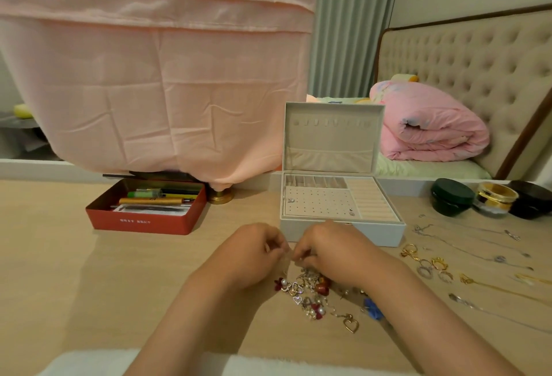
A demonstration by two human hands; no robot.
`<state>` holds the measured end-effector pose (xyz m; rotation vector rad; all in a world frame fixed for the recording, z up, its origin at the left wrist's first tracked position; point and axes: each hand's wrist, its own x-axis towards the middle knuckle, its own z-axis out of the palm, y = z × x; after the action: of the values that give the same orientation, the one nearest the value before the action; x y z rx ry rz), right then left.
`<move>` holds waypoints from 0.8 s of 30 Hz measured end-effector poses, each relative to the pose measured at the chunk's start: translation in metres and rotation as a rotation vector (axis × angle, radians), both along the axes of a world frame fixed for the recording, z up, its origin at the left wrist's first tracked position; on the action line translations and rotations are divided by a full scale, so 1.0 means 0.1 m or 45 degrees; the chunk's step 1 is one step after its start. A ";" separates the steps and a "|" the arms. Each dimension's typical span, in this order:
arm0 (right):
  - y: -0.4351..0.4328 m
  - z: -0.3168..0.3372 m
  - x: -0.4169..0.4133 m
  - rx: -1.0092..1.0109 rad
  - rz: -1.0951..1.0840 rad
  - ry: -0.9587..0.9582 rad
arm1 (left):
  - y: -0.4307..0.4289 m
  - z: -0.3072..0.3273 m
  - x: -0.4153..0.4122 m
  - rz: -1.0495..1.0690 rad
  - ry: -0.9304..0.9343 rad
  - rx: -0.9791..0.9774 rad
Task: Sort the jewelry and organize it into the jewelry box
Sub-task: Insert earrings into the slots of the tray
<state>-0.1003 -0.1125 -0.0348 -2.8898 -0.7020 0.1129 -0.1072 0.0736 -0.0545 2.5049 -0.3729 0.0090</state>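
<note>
Open jewelry box (377,234) sits upright on the wooden tabletop (59,256), lid raised, and everything gets placed from there. To the left of the box is a red tin (143,221) full of pens, with a brass base (221,196) between tin and box under a hanging pink cloth (149,77). To the right of the box, three jars stand in a row: dark green jar (451,196), gold-topped jar (495,198), black jar (532,200). In front of those, still right of the box, silver chains (466,241) are laid out, with a cluster of rings (430,265) and a gold chain (493,284) nearer the person. Behind the box is a rolled pink quilt (430,127).

Both hands are in front of the box, covering part of its front wall. Left hand (254,251) and right hand (325,248) come in from below, fingers curled, tips meeting on a small piece (290,257) pinched between them; it is too tiny to say what it is. Just beneath them, nearer than the box, lies the pile of earrings (310,289), red and pearl bits tangled together, with a gold heart pendant (351,325) at its near edge.

Inside the box, two small studs (352,212) sit in the perforated panel.

There is white lettering on the tin's front, too small to read.
</note>
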 end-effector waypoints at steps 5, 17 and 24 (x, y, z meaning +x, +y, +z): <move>0.03 -0.02 -0.03 0.132 -0.016 -0.028 | 0.06 -0.06 -0.06 -0.078 0.085 0.043; 0.05 -0.12 -0.04 0.692 -0.183 0.206 | 0.06 -0.16 -0.06 0.026 0.065 -0.285; 0.06 -0.02 -0.06 1.226 -0.327 0.333 | -0.03 -0.07 -0.12 0.118 0.094 -0.870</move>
<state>-0.1068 -0.1070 -0.0371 -1.9586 -0.2198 0.0841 -0.1187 0.0709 -0.0616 1.8374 -0.1791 0.0687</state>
